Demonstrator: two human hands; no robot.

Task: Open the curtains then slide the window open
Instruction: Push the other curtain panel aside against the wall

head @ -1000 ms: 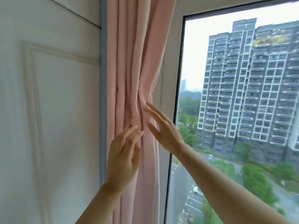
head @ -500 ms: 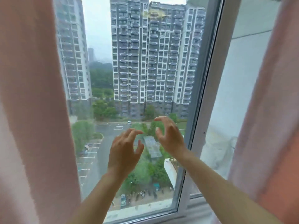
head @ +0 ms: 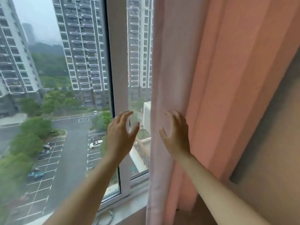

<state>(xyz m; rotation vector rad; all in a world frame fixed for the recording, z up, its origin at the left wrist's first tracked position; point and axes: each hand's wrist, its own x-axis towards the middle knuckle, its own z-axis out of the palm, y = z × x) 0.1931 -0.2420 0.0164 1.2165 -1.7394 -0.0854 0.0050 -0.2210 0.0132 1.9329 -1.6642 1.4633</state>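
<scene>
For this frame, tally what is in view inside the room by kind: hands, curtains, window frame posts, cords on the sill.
Hands: 2, the left hand open in front of the glass, the right hand spread open on the curtain
Pink curtain: 1
Window frame post: 1
Cord on the sill: 1
Total: 5

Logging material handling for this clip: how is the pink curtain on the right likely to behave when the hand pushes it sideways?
The pink curtain hangs in long soft folds, so it will probably bunch and give rather than move as one stiff sheet. The right hand, fingers spread against it, may slide over the fabric unless it gathers a fold. It looks fairly thick, so perhaps somewhat heavy.
</scene>
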